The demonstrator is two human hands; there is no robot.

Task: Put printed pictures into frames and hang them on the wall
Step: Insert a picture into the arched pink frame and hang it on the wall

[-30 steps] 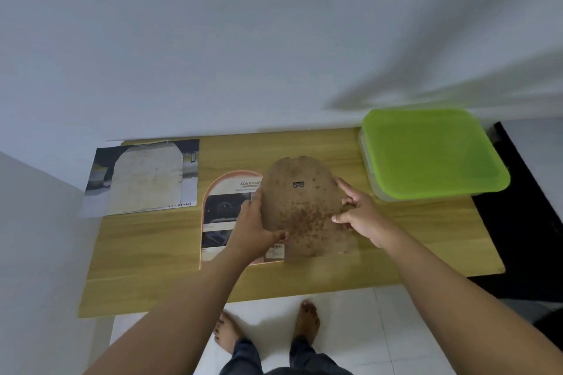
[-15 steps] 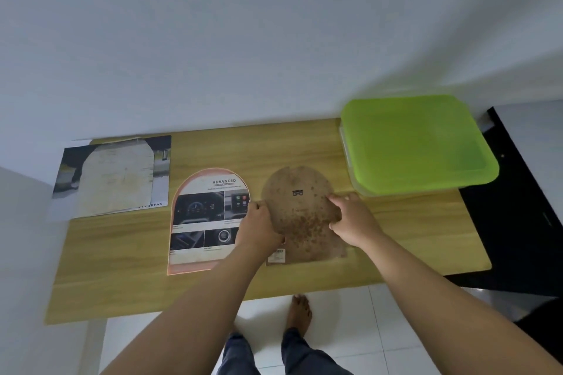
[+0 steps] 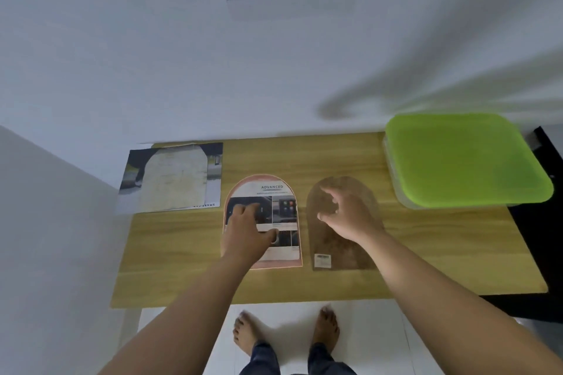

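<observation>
I note the left grip (image 3: 246, 231) spread flat on the arched print (image 3: 275, 192), which lies on the tabletop (image 3: 426, 253). The right grip (image 3: 344, 216) is loosely curled and empty, over the brown backing board (image 3: 350, 256) just beside the print.

Your arched print (image 3: 274, 189) is lying flat on the worktop (image 3: 426, 253), with the brown arched backing (image 3: 338, 250) lying just right of it.

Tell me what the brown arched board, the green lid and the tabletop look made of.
Brown arched board: probably hardboard, matte; flat, mottled brown, no sheen.
Green lid: plastic, smooth, semi-translucent; uniform bright colour, rounded moulded corners.
Tabletop: wood or wood-look laminate, cannot tell which; lengthwise grain lines.
</observation>
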